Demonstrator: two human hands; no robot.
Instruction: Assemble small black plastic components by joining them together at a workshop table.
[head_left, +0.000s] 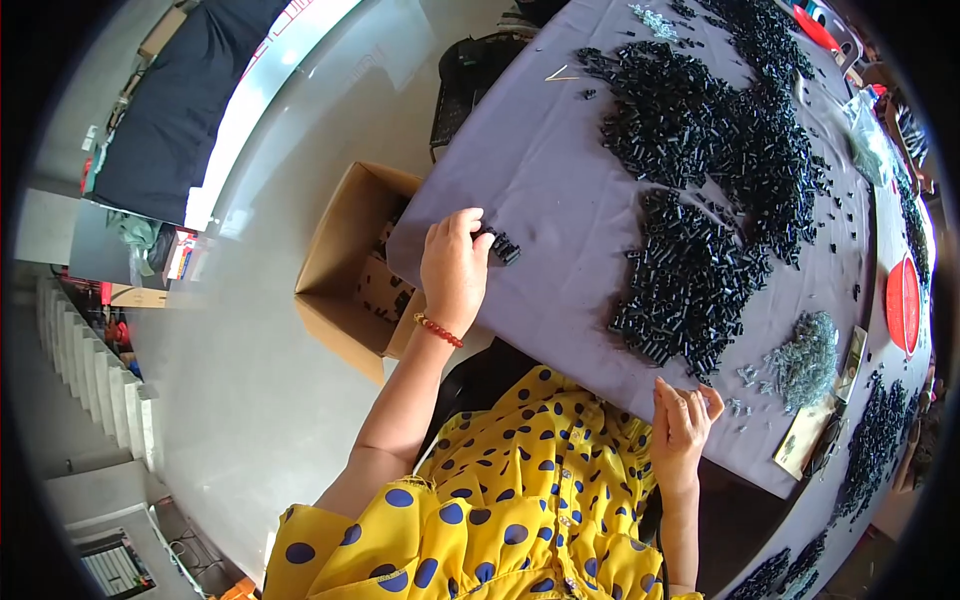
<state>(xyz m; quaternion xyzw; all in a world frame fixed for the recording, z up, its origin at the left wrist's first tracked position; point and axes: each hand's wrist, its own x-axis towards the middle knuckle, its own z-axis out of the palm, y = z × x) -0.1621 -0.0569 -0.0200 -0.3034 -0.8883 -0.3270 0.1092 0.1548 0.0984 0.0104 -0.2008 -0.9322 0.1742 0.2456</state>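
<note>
At the table's left corner, my left hand (458, 268) has its fingers curled, with thumb and fingers closed at a short row of small black tubular pieces (502, 246). Part of that row is hidden behind the fingers. My right hand (682, 428) is at the table's near edge, fingers bent and drawn together. Whatever may lie between its fingertips is too small to tell. Just beyond it is the near end of a large heap of loose black tubular pieces (690, 285), which stretches toward the far side. A pile of small clear pieces (803, 362) sits to its right.
An open cardboard box (335, 270) stands on the floor beside the table (540, 180). Farther right are a flat tan block (803, 440), a red basket (903, 305), a clear plastic bag (868, 140) and more black pieces (875, 445). Two thin sticks (560, 74) lie near the far heap.
</note>
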